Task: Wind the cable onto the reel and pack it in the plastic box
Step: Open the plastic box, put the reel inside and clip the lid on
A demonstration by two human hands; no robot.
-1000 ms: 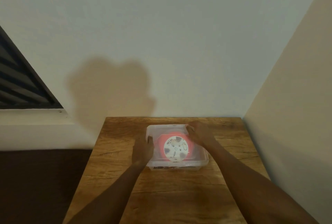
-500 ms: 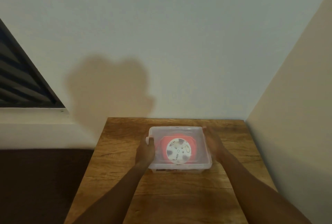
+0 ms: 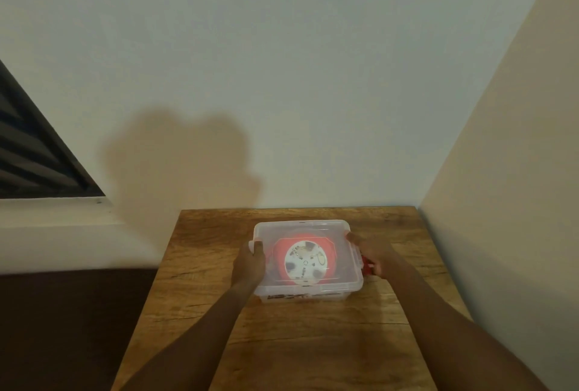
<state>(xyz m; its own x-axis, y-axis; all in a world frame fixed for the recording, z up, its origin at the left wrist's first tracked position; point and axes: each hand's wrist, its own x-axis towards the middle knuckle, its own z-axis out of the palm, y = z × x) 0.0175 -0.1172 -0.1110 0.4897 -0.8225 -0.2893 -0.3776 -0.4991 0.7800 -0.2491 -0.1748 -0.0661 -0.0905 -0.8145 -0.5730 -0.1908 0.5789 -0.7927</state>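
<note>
A clear plastic box (image 3: 341,292) stands on the wooden table (image 3: 282,337) with its clear lid (image 3: 300,229) on top. Through the lid I see the red reel (image 3: 330,257) with a white round face, lying flat inside. My left hand (image 3: 249,265) grips the box's left side, thumb on the lid's rim. At the box's right side my right hand (image 3: 374,254) is closed around a red latch (image 3: 366,266). The cable itself cannot be made out.
The table stands in a corner, with a white wall behind and a beige wall (image 3: 501,202) at the right. A dark slatted vent (image 3: 34,155) is on the left wall. The floor to the left of the table is dark.
My right hand slid off the lid's top to the box's right side and closed on the red latch. The left hand stayed on the left side.
</note>
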